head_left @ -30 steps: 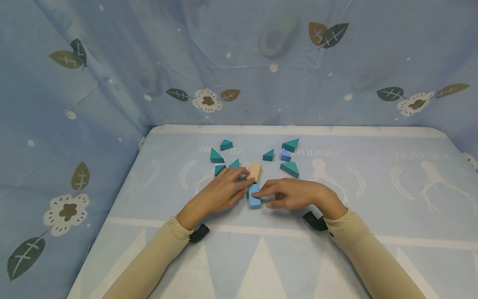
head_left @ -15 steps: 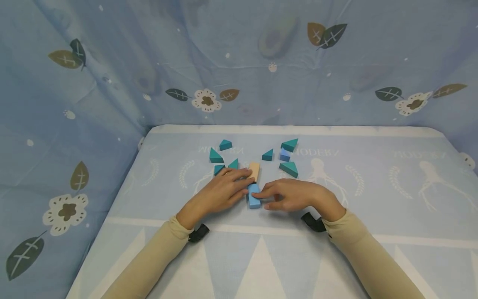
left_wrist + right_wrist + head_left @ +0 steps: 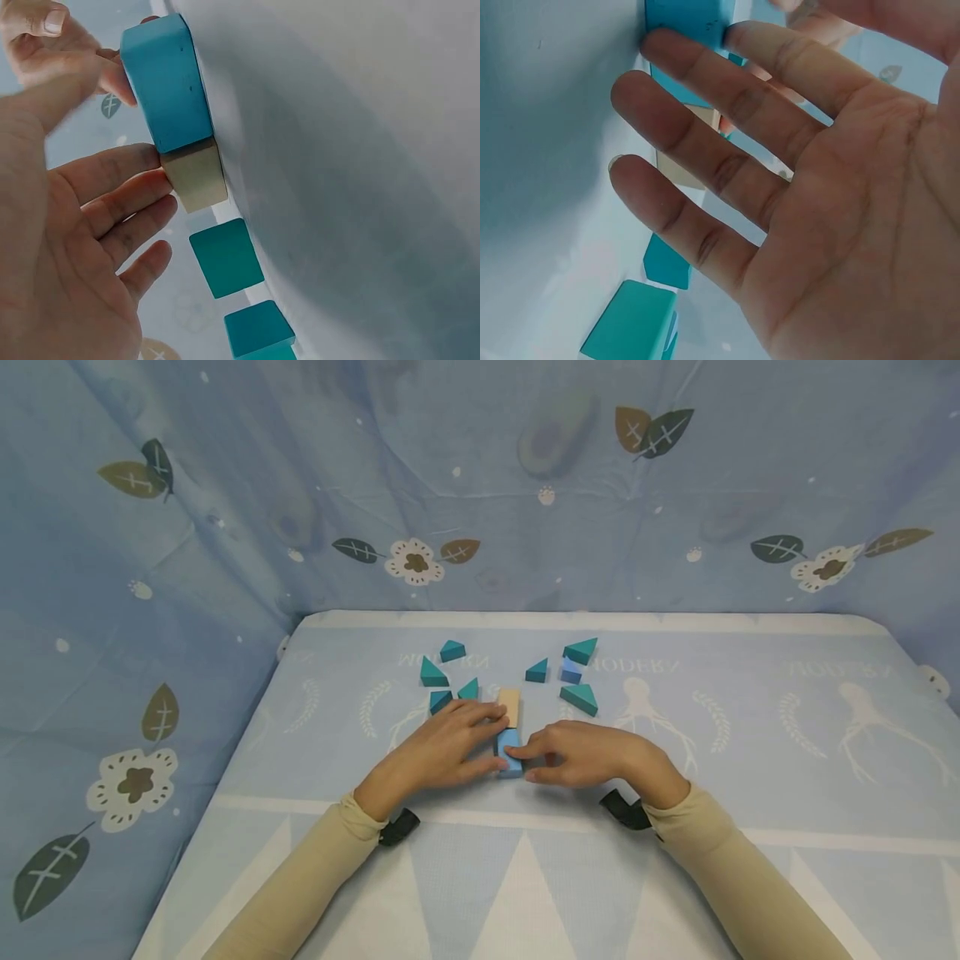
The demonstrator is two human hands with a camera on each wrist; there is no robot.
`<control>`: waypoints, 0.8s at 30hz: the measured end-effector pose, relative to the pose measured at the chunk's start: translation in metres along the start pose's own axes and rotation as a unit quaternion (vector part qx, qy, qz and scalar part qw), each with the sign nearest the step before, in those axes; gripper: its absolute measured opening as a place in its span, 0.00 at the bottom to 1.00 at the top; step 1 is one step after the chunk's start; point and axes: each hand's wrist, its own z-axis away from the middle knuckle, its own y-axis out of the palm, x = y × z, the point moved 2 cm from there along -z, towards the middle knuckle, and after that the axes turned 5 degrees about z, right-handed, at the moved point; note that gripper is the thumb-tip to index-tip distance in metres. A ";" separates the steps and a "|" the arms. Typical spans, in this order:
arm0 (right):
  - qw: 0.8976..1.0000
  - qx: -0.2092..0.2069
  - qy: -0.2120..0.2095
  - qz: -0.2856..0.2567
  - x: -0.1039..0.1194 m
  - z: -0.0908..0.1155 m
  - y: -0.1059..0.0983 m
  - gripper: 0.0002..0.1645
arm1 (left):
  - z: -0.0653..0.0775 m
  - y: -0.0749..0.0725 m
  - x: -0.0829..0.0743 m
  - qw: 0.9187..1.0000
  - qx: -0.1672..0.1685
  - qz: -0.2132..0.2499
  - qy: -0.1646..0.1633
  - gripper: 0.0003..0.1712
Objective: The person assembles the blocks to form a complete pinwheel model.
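Note:
A light-blue rectangular block (image 3: 509,742) lies lengthwise on the table, end to end with a plain wooden block (image 3: 511,700) beyond it. My left hand (image 3: 442,747) lies along their left side, fingertips at the wooden block and thumb at the near end of the blue one. In the left wrist view its fingers are nearly straight beside the joint where the blocks meet. From the right, my right hand (image 3: 588,753) rests its index fingertip on the blue block. Its other fingers stretch out with nothing held, as the right wrist view shows.
Beyond my left hand lie several teal triangular blocks, among them one triangle (image 3: 434,673). More teal triangles, including a large one (image 3: 580,698), surround a small periwinkle block (image 3: 571,671) at the right. A patterned blue curtain (image 3: 480,485) hangs behind the table (image 3: 675,860).
The dark gap between the wooden and blue blocks has closed, so they now abut. My left thumb has moved nearer along the blue block, while my right hand stays almost in place.

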 end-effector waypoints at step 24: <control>1.000 -0.016 -0.007 0.012 -0.005 0.001 -0.001 0.29 | -0.002 -0.001 0.000 1.000 0.018 0.016 -0.005 0.42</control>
